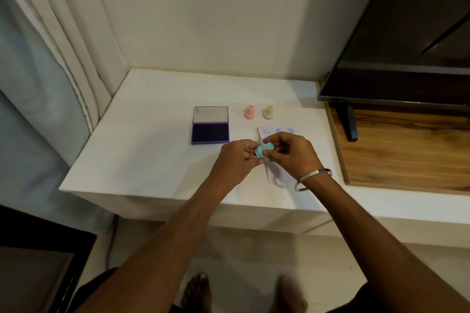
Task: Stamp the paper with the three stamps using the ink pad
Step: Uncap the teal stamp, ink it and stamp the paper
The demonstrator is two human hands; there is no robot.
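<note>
Both hands (264,155) pinching rounded teal stamp (264,150)

Left hand (237,157): arm extended, fingers curled, pinching. Right hand (292,154): arm extended, fingers curled, fingertips meeting the left's; metal bangle (314,179) on wrist.

Soft, even indoor light leaves the white worktop (152,160) bright and the bottom corners dim. Faint shadows lie under the hands (264,154), perhaps slightly blurred. Wide-angle bending shows at the edges.
</note>
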